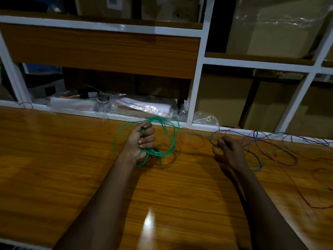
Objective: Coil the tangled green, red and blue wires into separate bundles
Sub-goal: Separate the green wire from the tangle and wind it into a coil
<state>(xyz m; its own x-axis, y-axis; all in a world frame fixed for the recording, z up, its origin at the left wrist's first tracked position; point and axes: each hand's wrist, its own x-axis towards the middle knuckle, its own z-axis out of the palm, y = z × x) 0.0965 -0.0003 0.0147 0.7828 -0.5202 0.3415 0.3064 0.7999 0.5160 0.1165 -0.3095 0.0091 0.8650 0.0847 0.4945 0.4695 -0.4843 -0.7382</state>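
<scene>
My left hand point(142, 139) grips a coil of green wire point(169, 141), whose loops hang out on both sides of the fist over the wooden table point(72, 168). A green strand runs rightward from the coil to my right hand point(229, 150), which pinches it at the fingertips. Red wire point(193, 139) loops between the two hands and trails off to the lower right. Blue wire point(281, 159) lies in loose tangled loops to the right of my right hand, crossing the red and green strands.
A white-framed shelf unit point(196, 69) stands along the table's far edge, holding plastic bags point(140, 105), small electronics and cardboard boxes point(270, 105). A crumpled clear bag point(205, 119) lies at the shelf's base behind the wires.
</scene>
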